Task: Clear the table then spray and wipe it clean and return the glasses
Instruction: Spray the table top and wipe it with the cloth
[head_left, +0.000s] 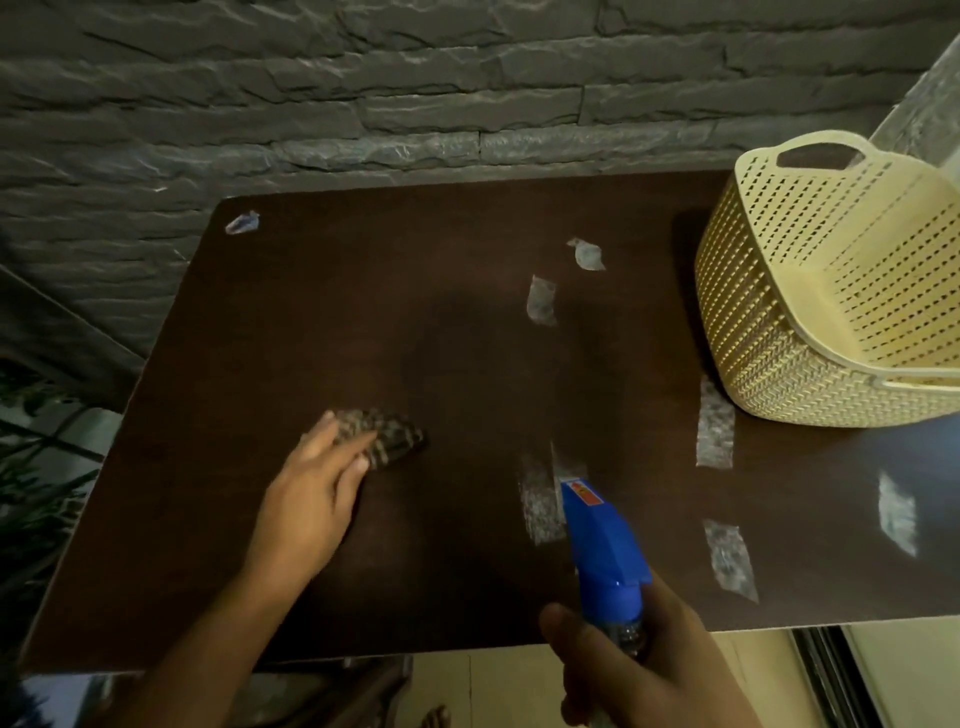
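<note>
A dark brown table (405, 322) fills the view. My left hand (311, 483) lies flat on a checked cloth (387, 436), pressing it to the tabletop left of centre. My right hand (639, 660) grips a spray bottle with a blue trigger head (597, 535), its nozzle pointing away from me over the table. Several pale patches, like reflections or wet marks (714, 428), show on the right half of the surface. No glasses are visible.
A cream plastic basket (831, 291) stands at the table's far right corner. A grey stone wall (363, 93) runs behind the table. Plant leaves (31, 467) show at the left edge. Tiled floor and my foot (434, 719) appear below the near edge.
</note>
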